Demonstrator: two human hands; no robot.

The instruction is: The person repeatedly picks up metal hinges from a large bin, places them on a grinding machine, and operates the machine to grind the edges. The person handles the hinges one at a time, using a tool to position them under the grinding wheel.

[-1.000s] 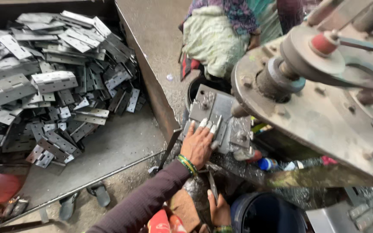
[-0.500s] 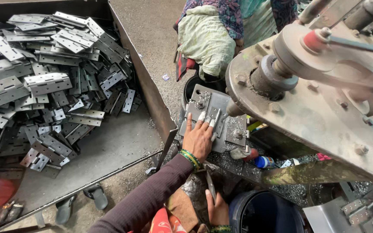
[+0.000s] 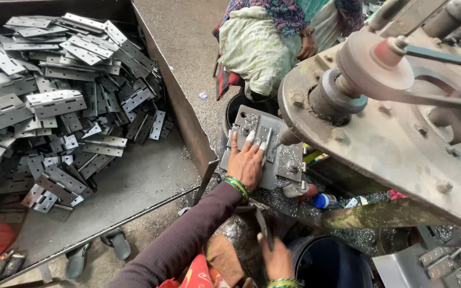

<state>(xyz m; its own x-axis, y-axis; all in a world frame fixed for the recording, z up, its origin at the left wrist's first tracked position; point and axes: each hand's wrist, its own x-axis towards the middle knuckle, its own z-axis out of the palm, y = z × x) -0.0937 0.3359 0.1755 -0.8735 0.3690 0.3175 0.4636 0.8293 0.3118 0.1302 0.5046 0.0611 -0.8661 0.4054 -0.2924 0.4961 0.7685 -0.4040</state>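
My left hand [image 3: 246,162] lies flat, fingers spread, on a grey steel die plate [image 3: 289,162] under a rusty press. Its fingertips rest on a narrow hinge leaf [image 3: 267,143] on the plate. A purple sleeve and green bangles cover that arm. Lower down, my right hand [image 3: 278,260] is closed around a dark metal handle [image 3: 263,229] that sticks up beside my knee.
The press's big rusty wheel [image 3: 385,144] overhangs the plate on the right. A large steel tray [image 3: 134,186] on the left holds a heap of grey hinges [image 3: 54,101]. Another person [image 3: 265,42] sits beyond the plate. A dark bucket [image 3: 326,264] and sandals [image 3: 116,242] are near my feet.
My left hand has slid slightly further onto the plate, fingers now over the hinge leaf. My right hand stays on the handle. The view has shifted a little.
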